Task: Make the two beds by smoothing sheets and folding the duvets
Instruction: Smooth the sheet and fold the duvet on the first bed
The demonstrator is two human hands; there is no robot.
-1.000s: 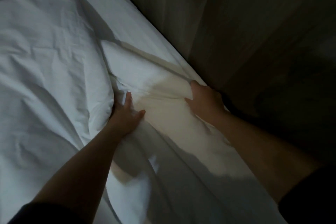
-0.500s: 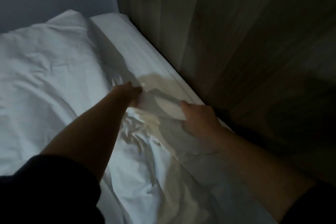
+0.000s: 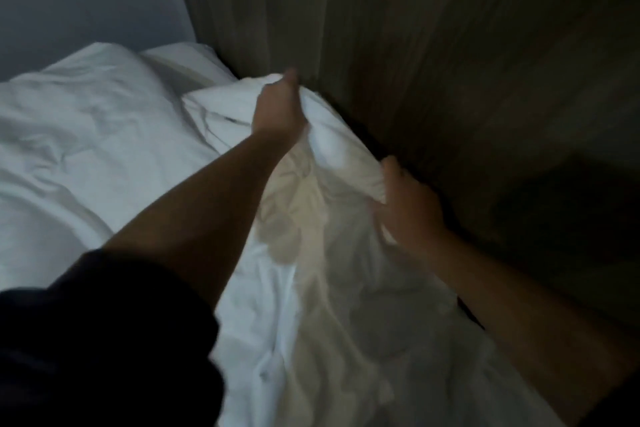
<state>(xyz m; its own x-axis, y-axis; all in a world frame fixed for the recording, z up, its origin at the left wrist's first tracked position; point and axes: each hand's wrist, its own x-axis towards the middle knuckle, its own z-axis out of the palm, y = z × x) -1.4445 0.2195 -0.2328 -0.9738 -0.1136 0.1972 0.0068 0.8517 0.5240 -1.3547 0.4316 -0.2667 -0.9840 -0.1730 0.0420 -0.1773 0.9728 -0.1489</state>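
Item: crumpled white fabric sheet [image 3: 332, 225], beside the dark wood-panel wall [image 3: 450, 62], lifted and bunched. Left grip [image 3: 280, 111] clenched on its far edge; right grip [image 3: 408, 208] grasping the near fold, blurred. Rumpled white duvet [image 3: 86, 149] alongside: unfolded. Progress: early, apparently; smoothing and folding outstanding.

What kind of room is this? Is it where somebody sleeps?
Most likely a dim bedroom. A rumpled white duvet, gripped by the left hand and right hand, lies on a bed beside a wood-panelled wall.
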